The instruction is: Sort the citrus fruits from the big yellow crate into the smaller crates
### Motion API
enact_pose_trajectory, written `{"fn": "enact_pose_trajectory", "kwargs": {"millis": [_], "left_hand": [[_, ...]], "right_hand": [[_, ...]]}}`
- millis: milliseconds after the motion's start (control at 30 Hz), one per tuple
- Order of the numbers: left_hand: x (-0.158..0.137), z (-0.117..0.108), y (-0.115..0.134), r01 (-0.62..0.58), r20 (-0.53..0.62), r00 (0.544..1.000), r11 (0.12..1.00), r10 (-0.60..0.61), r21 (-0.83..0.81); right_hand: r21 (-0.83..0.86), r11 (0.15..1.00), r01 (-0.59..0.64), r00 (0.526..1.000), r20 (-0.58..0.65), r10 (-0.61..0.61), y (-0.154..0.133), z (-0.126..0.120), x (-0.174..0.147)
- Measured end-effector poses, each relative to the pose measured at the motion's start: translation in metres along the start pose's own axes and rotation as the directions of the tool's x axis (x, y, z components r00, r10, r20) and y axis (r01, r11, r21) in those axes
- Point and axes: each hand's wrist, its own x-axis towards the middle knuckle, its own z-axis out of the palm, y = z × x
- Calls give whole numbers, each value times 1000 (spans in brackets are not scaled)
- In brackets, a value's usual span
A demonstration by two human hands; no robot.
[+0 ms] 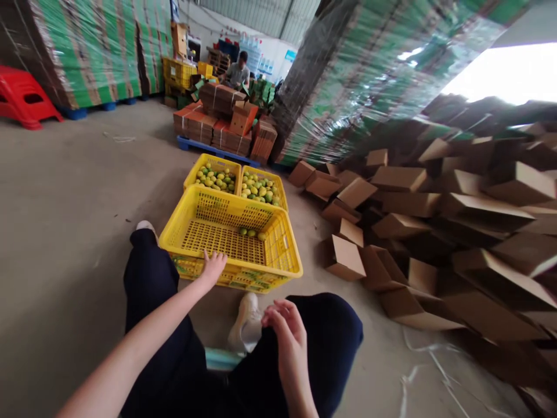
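Fingers of the left hand [214, 267] laid over the near rim of a large yellow plastic crate [221, 238], in front of the knees; cannot tell how firmly, or whether clenched at all. To steady it well, probably best to press lightly and evenly on the rim, without tipping. Fingers of the right hand [289, 326] loosely bent, released, with nothing visible in them, just in front of the right leg; sensible to leave these relaxed and clear of the rim.

Inside the crate, toward the far right corner, a few small green-yellow fruits [251, 233], too small to identify; for any reach that far, likely better to lean in than to drag. Just beyond, side by side, a left fruit crate [217, 163] and a right fruit crate [282, 191], both holding many more; careful not to shove against either. Near the front wall, a white shoe [246, 325]: mind the toes. Off to the right, on the floor, a heap of open cardboard boxes [346, 258].
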Motion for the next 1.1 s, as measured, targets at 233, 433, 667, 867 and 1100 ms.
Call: {"fn": "enact_pose_trajectory", "kwargs": {"millis": [233, 433, 667, 867, 1100], "left_hand": [[17, -4, 6, 34, 10, 999, 998, -35, 57], [31, -11, 20, 104, 61, 992, 993, -107, 51], [9, -6, 28, 92, 192, 976, 994, -101, 51], [-38, 0, 14, -59, 344, 938, 998, 51, 12], [-59, -2, -16, -159, 404, 902, 987, 154, -22]], "right_hand": [[12, 999, -44, 990, 136, 42, 7, 13, -13], [-82, 993, -83, 989, 114, 92, 16, -23, 1], [-140, 980, -138, 990, 22, 143, 51, -42, 48], [-46, 974, -224, 970, 85, 227, 65, -30, 39], [-230, 967, -112, 983, 115, 141, 45, -49, 97]]}}
